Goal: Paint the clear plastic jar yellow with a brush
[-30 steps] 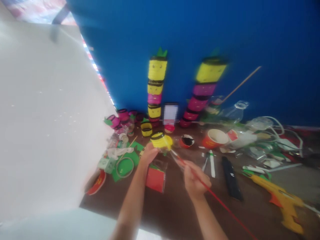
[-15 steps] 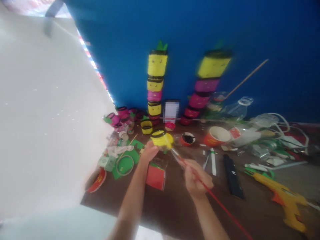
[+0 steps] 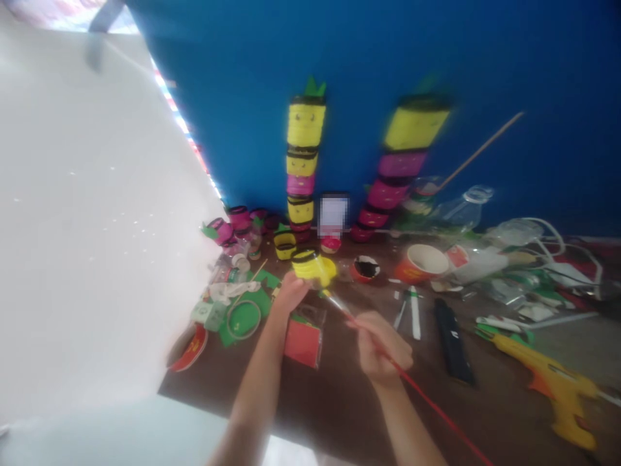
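My left hand [image 3: 292,291] is closed on a small yellow cup [image 3: 306,265] with a black rim, held tilted above the brown table. Just right of that cup, and partly behind it, is a round yellow piece [image 3: 330,268]. A long red paintbrush [image 3: 427,396] is pinched in my right hand [image 3: 383,346]. Its yellow-coated tip points up and left, close beneath the cup; whether it touches is too blurred to tell. Beyond my left hand stands another yellow cup [image 3: 284,246] with black bands and green leaves.
Stacks of yellow and pink cups [image 3: 301,165] lean by the blue wall. On the right lie a paper cup [image 3: 422,262], clear bottles, a black case [image 3: 453,343] and a yellow glue gun [image 3: 557,382]. Green sheets [image 3: 242,317] and a red packet [image 3: 303,343] lie left and near.
The brush tip has moved down and slightly left, from the yellow piece's front to beneath the cup. The cup in my left hand has tilted slightly.
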Motion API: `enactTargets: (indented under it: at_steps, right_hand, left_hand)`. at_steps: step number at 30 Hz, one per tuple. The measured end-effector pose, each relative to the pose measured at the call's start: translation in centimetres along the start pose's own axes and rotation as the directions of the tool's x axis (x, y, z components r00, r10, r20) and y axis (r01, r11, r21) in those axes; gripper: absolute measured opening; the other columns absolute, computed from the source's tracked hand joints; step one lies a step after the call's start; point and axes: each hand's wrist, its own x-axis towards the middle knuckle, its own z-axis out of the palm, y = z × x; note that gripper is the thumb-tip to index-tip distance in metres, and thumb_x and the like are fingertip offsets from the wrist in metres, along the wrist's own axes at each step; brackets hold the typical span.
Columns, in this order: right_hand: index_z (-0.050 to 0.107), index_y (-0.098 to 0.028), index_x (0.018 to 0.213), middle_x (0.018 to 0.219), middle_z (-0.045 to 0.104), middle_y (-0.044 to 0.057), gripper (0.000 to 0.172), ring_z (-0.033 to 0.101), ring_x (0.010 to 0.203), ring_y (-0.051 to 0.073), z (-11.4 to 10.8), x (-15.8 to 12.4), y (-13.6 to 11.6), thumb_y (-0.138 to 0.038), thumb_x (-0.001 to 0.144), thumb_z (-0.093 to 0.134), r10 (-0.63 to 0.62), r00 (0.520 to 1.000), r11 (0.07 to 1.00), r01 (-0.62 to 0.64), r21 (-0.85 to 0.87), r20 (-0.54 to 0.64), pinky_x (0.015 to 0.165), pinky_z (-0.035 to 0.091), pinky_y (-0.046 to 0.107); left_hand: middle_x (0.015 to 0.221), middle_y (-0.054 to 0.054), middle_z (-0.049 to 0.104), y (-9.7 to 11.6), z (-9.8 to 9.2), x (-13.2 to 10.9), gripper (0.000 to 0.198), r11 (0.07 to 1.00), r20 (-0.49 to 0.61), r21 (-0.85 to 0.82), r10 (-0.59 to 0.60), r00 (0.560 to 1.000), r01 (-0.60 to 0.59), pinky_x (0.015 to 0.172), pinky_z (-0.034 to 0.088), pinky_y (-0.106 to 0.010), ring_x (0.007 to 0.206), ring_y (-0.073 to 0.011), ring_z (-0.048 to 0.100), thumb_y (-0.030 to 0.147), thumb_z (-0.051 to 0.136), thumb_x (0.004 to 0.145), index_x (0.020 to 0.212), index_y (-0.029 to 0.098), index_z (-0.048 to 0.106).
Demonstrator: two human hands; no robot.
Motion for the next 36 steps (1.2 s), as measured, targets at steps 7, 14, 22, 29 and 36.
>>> enactTargets:
  at_steps: [7,14,22,29,36]
  right_hand:
    - [0.062,-0.019,0.087,0.071,0.065,0.005,0.024,0.063,0.068,0.017,0.22,0.48,-0.49,-0.002,0.075,0.050,-0.051,0.999,0.998,0.051,-0.020,0.016,0.060,0.053,0.033]
    - [0.062,-0.019,0.088,0.073,0.064,0.005,0.026,0.063,0.068,0.017,0.06,0.31,-0.44,-0.001,0.074,0.050,-0.048,0.999,0.999,0.049,-0.017,0.014,0.061,0.053,0.033]
    - [0.062,-0.018,0.087,0.072,0.065,0.005,0.023,0.063,0.068,0.017,0.06,0.42,-0.57,-0.001,0.075,0.050,-0.063,0.998,0.998,0.064,-0.027,0.021,0.060,0.054,0.032]
    - [0.062,-0.018,0.087,0.074,0.066,0.005,0.023,0.064,0.070,0.017,0.06,0.35,-0.63,-0.002,0.076,0.050,-0.032,0.999,0.999,0.032,-0.042,0.008,0.064,0.054,0.033]
    - [0.062,-0.017,0.087,0.072,0.064,0.005,0.024,0.063,0.069,0.017,0.19,0.21,-0.32,0.000,0.075,0.050,-0.026,1.000,1.000,0.026,0.006,0.008,0.062,0.053,0.032]
  left_hand:
    - [0.090,-0.009,0.069,0.12,0.10,-0.04,0.049,1.000,0.026,-0.016,0.005,1.000,-0.005,0.090,0.042,-0.042,0.091,-0.0266,0.063,0.049,0.073,0.057,0.093,0.016,0.068]
    - [0.090,-0.009,0.069,-0.09,-0.08,0.02,0.045,0.999,0.056,-0.045,0.022,0.998,-0.019,0.087,0.043,-0.040,0.087,-0.0238,0.064,0.045,0.073,0.060,0.093,0.015,0.068]
    - [0.090,-0.009,0.069,-0.11,-0.05,0.05,0.044,0.997,0.068,-0.067,0.032,0.997,-0.028,0.085,0.044,-0.038,0.087,-0.0233,0.064,0.043,0.073,0.060,0.093,0.014,0.068]
    - [0.088,-0.009,0.069,-0.02,0.06,0.04,0.050,1.000,0.017,-0.009,-0.022,1.000,0.022,0.087,0.043,-0.039,0.087,-0.0237,0.063,0.048,0.074,0.054,0.090,0.015,0.068]
    - [0.088,-0.008,0.069,-0.01,0.07,-0.02,0.045,0.999,0.072,-0.045,0.014,0.997,-0.011,0.084,0.043,-0.037,0.085,-0.0220,0.063,0.044,0.073,0.059,0.093,0.015,0.068]
